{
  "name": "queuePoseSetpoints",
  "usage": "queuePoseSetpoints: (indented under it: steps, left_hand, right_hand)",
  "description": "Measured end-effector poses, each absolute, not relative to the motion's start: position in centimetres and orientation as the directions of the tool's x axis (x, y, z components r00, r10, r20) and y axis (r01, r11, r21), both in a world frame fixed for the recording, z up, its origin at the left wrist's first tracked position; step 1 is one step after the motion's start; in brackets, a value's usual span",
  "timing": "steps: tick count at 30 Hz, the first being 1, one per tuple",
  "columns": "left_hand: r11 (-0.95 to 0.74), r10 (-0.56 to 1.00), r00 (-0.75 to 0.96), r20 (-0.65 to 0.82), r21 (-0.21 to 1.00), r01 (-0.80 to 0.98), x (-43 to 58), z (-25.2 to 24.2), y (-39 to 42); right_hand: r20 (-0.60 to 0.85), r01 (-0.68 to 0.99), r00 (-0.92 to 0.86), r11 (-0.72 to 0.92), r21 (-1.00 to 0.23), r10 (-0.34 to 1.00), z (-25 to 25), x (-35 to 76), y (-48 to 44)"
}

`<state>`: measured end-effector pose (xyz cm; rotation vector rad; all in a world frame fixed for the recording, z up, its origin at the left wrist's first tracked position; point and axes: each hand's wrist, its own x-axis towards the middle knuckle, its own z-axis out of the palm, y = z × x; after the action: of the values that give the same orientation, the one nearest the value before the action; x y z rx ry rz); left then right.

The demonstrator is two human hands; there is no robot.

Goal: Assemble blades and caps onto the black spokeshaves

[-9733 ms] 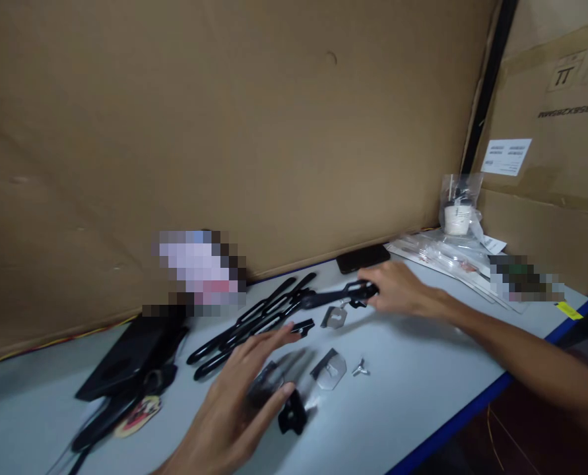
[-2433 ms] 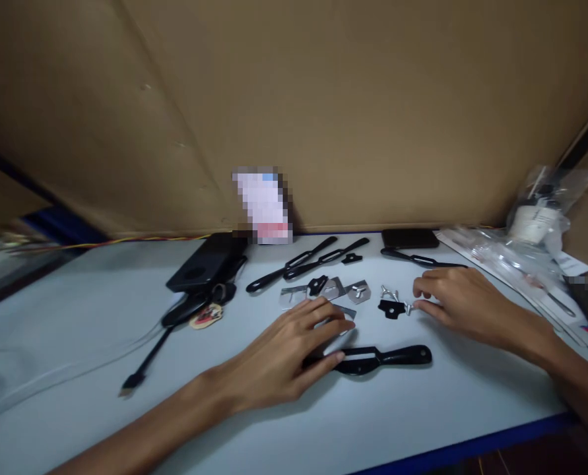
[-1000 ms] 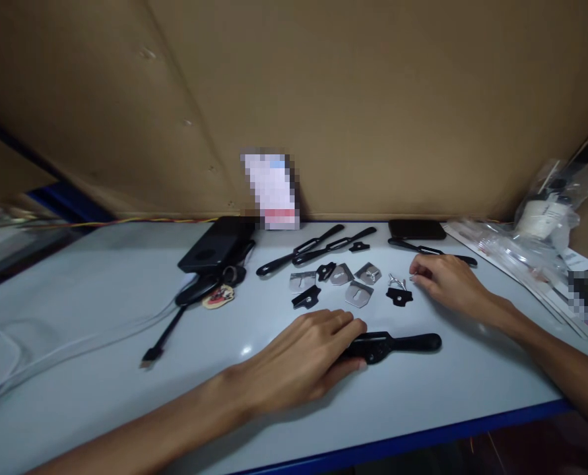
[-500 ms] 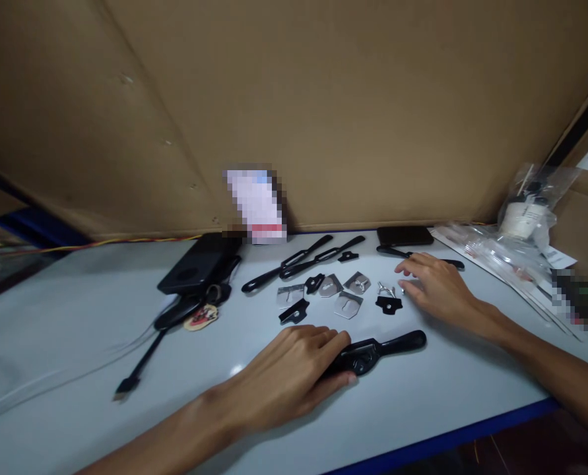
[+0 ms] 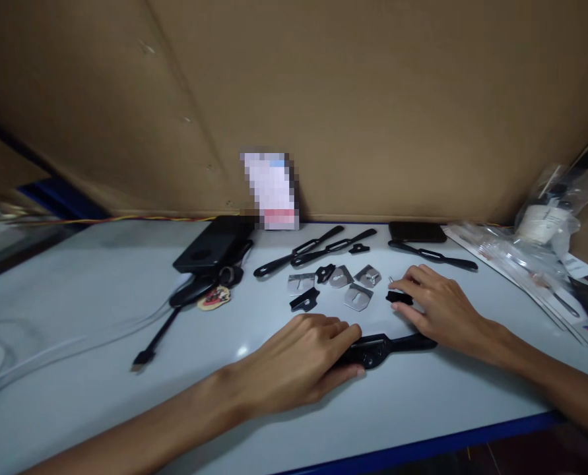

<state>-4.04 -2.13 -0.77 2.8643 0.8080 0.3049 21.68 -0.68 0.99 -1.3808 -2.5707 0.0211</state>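
Observation:
My left hand (image 5: pixel 301 359) lies over the left end of a black two-handled tool body (image 5: pixel 387 345) on the pale table and grips it. My right hand (image 5: pixel 435 307) rests just right of the middle, its fingertips pinching a small black clamp piece (image 5: pixel 397 297). Behind the hands lie several small silver blades (image 5: pixel 358 297) and another black clamp piece (image 5: pixel 304 301). Two more black tool bodies (image 5: pixel 318 251) lie crossed further back, and a third (image 5: pixel 432 255) lies to the right.
A black box (image 5: pixel 209 245) with a keyring and cable lies at left. A dark phone (image 5: pixel 416 231) sits by the cardboard wall (image 5: pixel 323 99). Plastic bags (image 5: pixel 541 231) with parts are at right. The table's blue front edge (image 5: pixel 422 445) runs below my arms.
My right hand has come toward me from the wing nuts onto the small black clamp piece. My left hand has stayed on the tool body.

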Motion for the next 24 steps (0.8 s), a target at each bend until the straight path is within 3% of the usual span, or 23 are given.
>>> queuePoseSetpoints:
  steps: [3, 6, 11, 17, 24]
  left_hand:
    - [-0.849, 0.523, 0.835, 0.169, 0.186, 0.494, -4.0, -0.8, -2.1]
    - [-0.853, 0.518, 0.838, 0.172, 0.178, 0.490, -4.0, -0.9, -2.1]
    - [-0.851, 0.522, 0.838, 0.161, 0.170, 0.498, -4.1, -0.9, -2.1]
    - [-0.848, 0.525, 0.839, 0.140, 0.171, 0.502, -4.1, -1.1, -2.2]
    - [-0.869, 0.490, 0.861, 0.140, 0.158, 0.469, -4.4, -1.4, -2.1]
  right_hand:
    - [0.240, 0.712, -0.638, 0.679, -0.180, 0.732, 1.0, 21.2, -1.1]
    - [0.196, 0.613, -0.729, 0.753, -0.241, 0.656, 1.2, 20.3, -1.8]
    - [0.207, 0.623, -0.680, 0.703, -0.341, 0.703, 1.5, 20.0, -2.2]
    - [0.178, 0.754, -0.592, 0.618, -0.223, 0.786, 1.3, 20.9, -1.5]
    - [0.110, 0.748, -0.611, 0.617, -0.244, 0.784, 0.9, 20.6, -1.5]
